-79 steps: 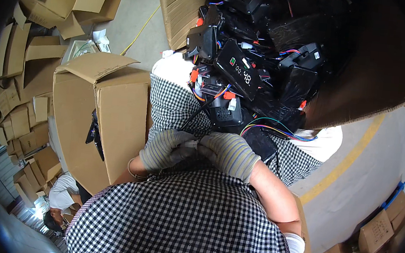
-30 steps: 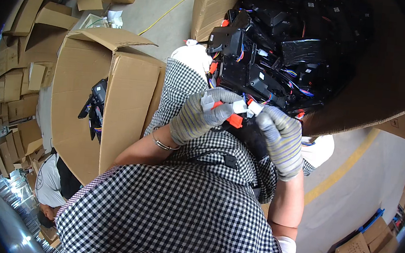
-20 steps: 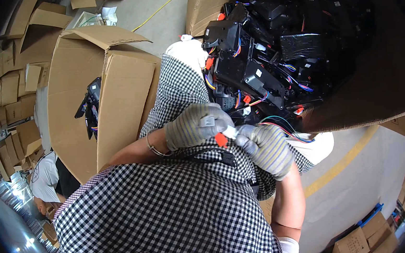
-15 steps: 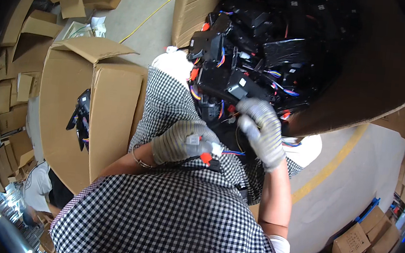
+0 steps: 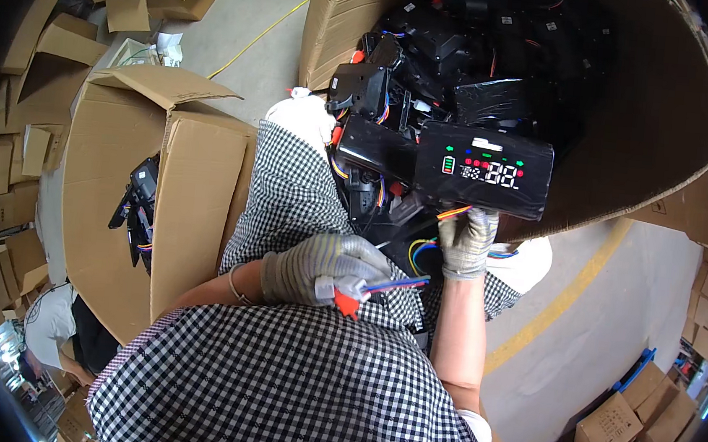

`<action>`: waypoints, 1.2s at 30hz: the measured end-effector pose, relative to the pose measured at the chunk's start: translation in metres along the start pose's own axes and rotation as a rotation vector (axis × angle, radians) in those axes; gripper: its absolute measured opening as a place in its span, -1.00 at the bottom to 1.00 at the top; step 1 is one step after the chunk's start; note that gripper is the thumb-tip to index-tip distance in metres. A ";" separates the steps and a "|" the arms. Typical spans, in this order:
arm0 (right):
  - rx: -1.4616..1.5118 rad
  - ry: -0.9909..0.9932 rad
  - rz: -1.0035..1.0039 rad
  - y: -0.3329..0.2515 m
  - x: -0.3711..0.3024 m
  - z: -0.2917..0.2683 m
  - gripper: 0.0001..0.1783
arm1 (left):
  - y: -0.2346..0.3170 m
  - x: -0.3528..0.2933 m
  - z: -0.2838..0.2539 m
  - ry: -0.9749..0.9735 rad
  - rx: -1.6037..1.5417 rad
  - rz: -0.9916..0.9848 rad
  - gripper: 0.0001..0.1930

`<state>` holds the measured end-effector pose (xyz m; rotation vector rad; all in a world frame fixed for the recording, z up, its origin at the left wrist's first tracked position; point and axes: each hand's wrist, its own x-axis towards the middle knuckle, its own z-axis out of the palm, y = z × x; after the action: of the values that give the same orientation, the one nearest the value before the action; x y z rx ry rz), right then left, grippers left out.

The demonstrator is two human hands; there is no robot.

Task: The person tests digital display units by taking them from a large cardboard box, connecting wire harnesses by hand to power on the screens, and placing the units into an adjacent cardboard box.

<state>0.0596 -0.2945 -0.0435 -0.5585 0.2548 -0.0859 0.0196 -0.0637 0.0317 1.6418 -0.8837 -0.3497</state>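
Note:
My right hand (image 5: pixel 466 246), in a striped grey glove, grips a black display panel (image 5: pixel 483 172) by its lower edge, thumb and fingers closed. Coloured symbols and digits show on its face, and short yellow and red wires (image 5: pixel 454 214) hang at its edge. Low in front of my checked apron, my gloved left hand (image 5: pixel 325 267) is closed around a cable end with white plug connectors (image 5: pixel 327 289), a red piece (image 5: pixel 347 305) and blue and red wires (image 5: pixel 399 286). A glossy black casing (image 5: pixel 377 149) lies left of the panel, on a pile of black units (image 5: pixel 437 39).
A big cardboard box (image 5: pixel 330 29) surrounds the pile, its brown wall curving round on the right. At left stands another open carton (image 5: pixel 199 216) with black parts (image 5: pixel 143 203) inside. Cartons line both sides. A person (image 5: pixel 50 325) is at the lower left.
My right hand has lifted and turned the panel, so its symbol-covered face shows. My left hand has tilted the connectors slightly down and left.

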 end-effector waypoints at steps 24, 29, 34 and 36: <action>-1.124 -1.032 0.389 -0.044 -0.056 0.099 -0.51 | 0.031 -0.037 -0.031 0.336 0.041 -0.668 -0.63; -1.454 -0.192 0.299 -0.073 0.019 0.044 -0.79 | 0.039 -0.028 -0.053 0.617 0.017 -0.733 -0.73; -2.376 -0.276 0.172 -0.013 0.106 0.007 -0.73 | 0.043 -0.023 -0.049 0.437 -0.167 -0.671 -0.77; -2.473 -0.196 0.127 0.021 0.120 -0.052 -0.73 | 0.035 -0.016 -0.041 0.424 -0.076 -0.563 -0.76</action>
<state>0.1620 -0.3210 -0.1228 -2.9762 0.0681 0.5173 0.0231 -0.0249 0.0719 1.7849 -0.0804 -0.3909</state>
